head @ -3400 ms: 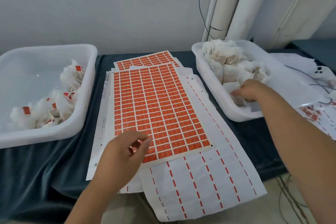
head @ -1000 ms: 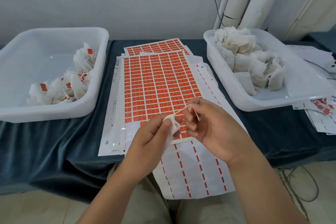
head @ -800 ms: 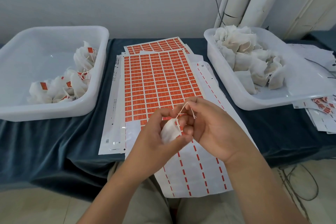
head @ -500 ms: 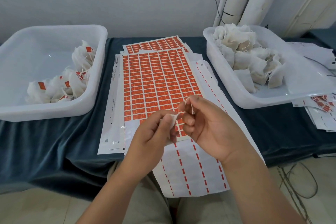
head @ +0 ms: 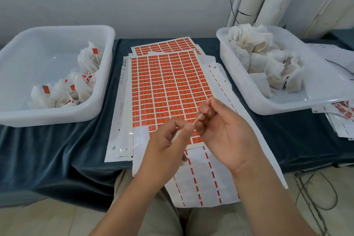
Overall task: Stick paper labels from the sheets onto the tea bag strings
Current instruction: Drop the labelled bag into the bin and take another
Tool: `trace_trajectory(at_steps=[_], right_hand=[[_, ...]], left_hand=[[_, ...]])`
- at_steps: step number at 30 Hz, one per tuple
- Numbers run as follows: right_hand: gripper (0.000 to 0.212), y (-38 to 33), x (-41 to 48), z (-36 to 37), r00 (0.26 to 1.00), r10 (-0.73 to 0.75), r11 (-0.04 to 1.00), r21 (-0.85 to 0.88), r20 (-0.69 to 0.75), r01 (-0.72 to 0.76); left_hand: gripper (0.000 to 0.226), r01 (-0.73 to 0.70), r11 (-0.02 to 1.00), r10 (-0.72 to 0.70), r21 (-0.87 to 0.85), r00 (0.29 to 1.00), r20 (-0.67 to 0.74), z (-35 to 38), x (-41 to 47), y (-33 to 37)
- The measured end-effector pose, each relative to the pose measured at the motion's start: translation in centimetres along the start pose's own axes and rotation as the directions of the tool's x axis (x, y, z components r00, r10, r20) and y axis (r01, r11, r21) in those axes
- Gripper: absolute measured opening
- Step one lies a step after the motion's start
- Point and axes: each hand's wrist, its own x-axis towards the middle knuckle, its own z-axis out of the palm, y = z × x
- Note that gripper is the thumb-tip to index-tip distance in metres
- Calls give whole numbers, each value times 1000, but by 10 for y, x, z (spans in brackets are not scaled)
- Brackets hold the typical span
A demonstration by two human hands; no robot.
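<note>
A sheet of orange labels (head: 166, 86) lies in the middle of the table on top of other sheets. My left hand (head: 164, 151) grips a small white tea bag (head: 175, 137), mostly hidden behind its fingers, just above the sheet's near edge. Its thin string (head: 200, 116) runs up and right to my right hand (head: 224, 132), which pinches the string between thumb and fingers. I see no label on the string.
A white tub (head: 107, 44) on the left holds tea bags with orange labels. A white tub (head: 229, 67) on the right holds unlabelled tea bags. Used backing sheets (head: 201, 184) hang over the table's front edge. More sheets (head: 341, 119) lie far right.
My right hand brought a tea bag from the right tub to the middle. Both hands took it, and the right hand has drawn the string out straight from the bag.
</note>
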Motion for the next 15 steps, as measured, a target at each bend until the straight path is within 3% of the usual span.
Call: trace_trajectory(at_steps=[4, 8, 11, 13, 15], right_hand=[[29, 4, -4, -4, 995, -94, 995, -27, 32, 95], [16, 10, -2, -2, 981, -157, 983, 110, 117, 144], [15, 15, 1, 1, 965, -220, 968, 153, 142, 198], [19, 16, 3, 2, 969, -213, 958, 223, 127, 181], [21, 15, 7, 1, 975, -169, 947, 298, 142, 120]], left_hand=[[42, 13, 999, -14, 30, 1000, 28, -4, -3, -5], [46, 45, 999, -44, 0, 998, 49, -6, -1, -4], [46, 28, 997, -35, 76, 995, 98, -5, 0, -2], [43, 4, 990, -21, 139, 992, 121, -7, -2, -4], [43, 36, 983, -45, 182, 998, 44, -13, -3, -9]])
